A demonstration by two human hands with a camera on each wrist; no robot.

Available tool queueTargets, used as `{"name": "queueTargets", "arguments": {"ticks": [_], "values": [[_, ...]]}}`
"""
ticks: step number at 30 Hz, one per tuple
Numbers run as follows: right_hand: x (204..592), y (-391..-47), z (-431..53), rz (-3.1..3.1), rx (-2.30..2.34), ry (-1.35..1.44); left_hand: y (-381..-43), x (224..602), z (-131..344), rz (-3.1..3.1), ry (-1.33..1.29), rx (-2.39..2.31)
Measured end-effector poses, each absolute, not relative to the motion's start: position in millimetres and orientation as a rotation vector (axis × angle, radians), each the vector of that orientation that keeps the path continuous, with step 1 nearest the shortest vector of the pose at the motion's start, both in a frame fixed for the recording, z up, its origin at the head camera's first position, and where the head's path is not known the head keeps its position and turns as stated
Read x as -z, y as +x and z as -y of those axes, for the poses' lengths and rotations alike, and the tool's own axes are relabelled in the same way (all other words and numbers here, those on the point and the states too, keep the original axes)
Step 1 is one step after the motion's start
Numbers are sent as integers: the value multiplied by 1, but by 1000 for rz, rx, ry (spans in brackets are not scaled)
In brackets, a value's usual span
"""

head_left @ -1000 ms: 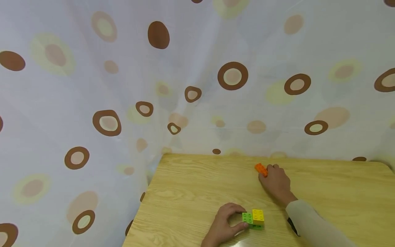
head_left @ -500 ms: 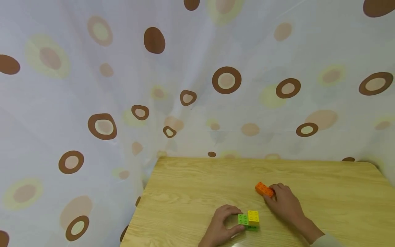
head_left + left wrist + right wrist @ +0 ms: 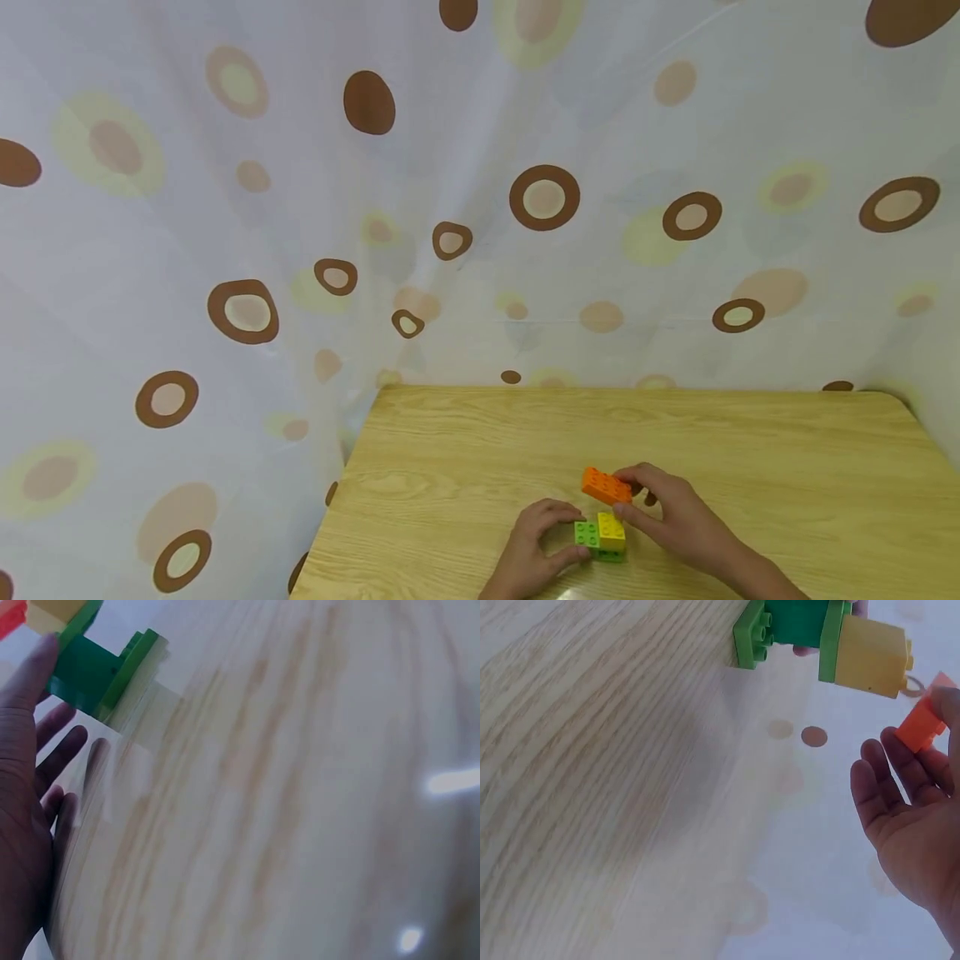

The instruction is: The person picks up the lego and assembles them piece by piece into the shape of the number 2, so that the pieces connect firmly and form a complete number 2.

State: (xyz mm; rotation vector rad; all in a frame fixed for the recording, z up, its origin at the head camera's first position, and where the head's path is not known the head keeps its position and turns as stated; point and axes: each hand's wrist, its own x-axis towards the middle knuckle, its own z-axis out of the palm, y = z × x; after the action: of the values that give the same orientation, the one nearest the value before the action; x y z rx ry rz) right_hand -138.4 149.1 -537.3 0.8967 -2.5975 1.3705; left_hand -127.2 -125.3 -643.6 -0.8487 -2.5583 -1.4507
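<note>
A stack of toy building bricks stands on the wooden table [image 3: 450, 467]. Its lowest piece is a light green brick [image 3: 747, 637], with a dark green brick [image 3: 799, 622] on it and another light green brick [image 3: 587, 534] above. At the stack's right side a yellow brick [image 3: 612, 532] sits on top. My left hand [image 3: 531, 550] pinches the stack from the left, thumb at the near side and fingers at the far side. Just behind and above the yellow brick, my right hand [image 3: 678, 518] pinches an orange brick [image 3: 602, 486] by its right end, studs up and slightly tilted.
The table's back edge meets a white curtain [image 3: 420, 167] patterned with brown and pale circles. The same curtain closes in the left side and the right end. Bright light reflections [image 3: 454, 781] show on the table top.
My right hand has brought the orange brick from the back of the table toward me and leftward, up to the yellow brick. The left hand keeps its hold on the stack.
</note>
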Motion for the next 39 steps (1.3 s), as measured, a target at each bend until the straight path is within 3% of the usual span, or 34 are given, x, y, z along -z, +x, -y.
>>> {"name": "queueTargets", "arguments": {"ticks": [10,39], "values": [[537,-132,-140,2562,-1367,1124,-125,639,124,2576,-801,1432],[540,-117,-137,2496,-1209,1093,-127,637,125,2490,-911,1376]]}}
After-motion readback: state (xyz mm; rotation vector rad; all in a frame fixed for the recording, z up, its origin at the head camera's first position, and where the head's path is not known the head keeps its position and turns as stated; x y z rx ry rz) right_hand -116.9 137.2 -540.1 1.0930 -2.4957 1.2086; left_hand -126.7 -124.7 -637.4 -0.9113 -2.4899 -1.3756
